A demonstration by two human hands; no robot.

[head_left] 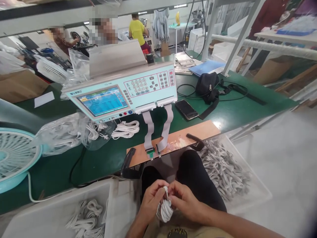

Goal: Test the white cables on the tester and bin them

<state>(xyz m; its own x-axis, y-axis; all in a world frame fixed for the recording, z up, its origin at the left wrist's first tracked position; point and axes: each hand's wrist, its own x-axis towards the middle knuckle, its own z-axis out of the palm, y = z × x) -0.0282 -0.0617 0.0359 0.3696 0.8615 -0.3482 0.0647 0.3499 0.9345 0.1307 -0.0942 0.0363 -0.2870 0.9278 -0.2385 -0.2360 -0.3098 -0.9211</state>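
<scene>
Both hands (pixel 185 201) grip a cable coil (pixel 165 211) (bins (pixel 37 219) either side hold more coils (pixel 223 170)).

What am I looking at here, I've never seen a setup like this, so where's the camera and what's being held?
There's no robot here, just a person's own bare hands. The single picture comes from a camera worn on that person's head, looking forward and down.

The left hand and right hand together hold a small bundle of white cable above the lap.

Ahead, on a green table, stands a machine with a lit screen and keypad. Two flat ribbon cables run from it down to a wooden board at the table's edge. A phone and a black pouch lie to the right. Bins of similar cables sit on both sides.
</scene>
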